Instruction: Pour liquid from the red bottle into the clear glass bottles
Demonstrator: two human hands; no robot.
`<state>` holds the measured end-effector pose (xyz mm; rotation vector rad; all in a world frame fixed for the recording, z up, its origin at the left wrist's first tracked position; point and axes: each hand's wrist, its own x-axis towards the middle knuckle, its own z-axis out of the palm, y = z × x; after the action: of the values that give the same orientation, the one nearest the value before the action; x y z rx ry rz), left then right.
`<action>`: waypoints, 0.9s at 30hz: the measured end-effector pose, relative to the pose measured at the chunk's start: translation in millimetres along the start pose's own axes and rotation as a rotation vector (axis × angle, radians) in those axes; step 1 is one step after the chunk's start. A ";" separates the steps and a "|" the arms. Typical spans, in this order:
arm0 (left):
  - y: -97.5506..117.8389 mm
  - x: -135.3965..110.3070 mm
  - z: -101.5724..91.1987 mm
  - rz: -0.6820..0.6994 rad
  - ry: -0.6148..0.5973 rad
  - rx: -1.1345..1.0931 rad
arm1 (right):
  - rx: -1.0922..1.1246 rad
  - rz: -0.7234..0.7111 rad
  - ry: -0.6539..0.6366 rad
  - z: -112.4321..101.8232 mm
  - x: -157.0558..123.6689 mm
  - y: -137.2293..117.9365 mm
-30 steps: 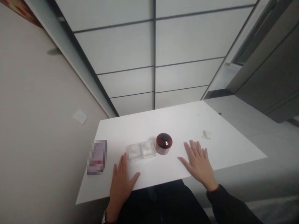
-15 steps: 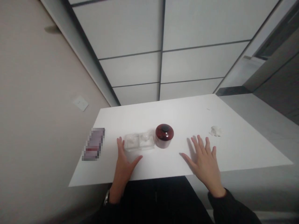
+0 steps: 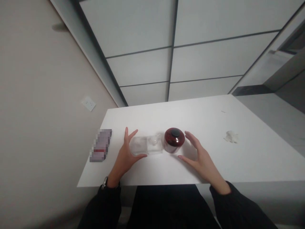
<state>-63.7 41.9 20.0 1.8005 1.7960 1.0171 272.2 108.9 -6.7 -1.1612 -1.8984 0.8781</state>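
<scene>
A clear, two-compartment container point(image 3: 139, 147) lies on the white table point(image 3: 147, 170). Around its left end curves my left hand point(image 3: 126, 152), fingers apart, with the thumb along the near side; whether it touches the container I cannot tell. Close against the container's right end stands a round jar point(image 3: 173, 148) with a glossy dark red lid and a black knob. My right hand point(image 3: 200, 157) is just right of the jar, thumb and fingers spread about that side, holding nothing.
A pixelated flat object point(image 3: 101, 144) lies at the table's left side. Toward the right is a crumpled whitish piece point(image 3: 231, 136), with a small thin scrap point(image 3: 223, 111) behind it. A wall point(image 3: 54, 127) rises on the left, and a panelled white cabinet point(image 3: 143, 70) stands beyond the table.
My right hand has moved left to the jar and turned onto its side. The left hand's fingers have spread around the container's end. The whole view has shifted slightly.
</scene>
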 end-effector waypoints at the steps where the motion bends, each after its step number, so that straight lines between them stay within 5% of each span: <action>1: 0.5 4.8 -3.1 0.012 -0.027 0.001 | 0.036 -0.017 -0.023 -1.2 8.0 -5.4; 12: 5.0 38.2 1.7 0.085 -0.208 -0.018 | 0.107 -0.364 -0.169 -13.3 62.2 -19.6; 22: 9.7 55.2 9.6 0.052 -0.226 -0.074 | 0.003 -0.426 -0.284 -34.0 94.4 -23.7; 27: 9.1 68.8 13.9 0.075 -0.247 -0.079 | 0.198 -0.435 -0.216 -23.9 108.1 -25.5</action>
<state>-53.6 110.9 32.1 1.8666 1.5309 0.8380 246.8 203.1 51.5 -0.5204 -2.0719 0.9443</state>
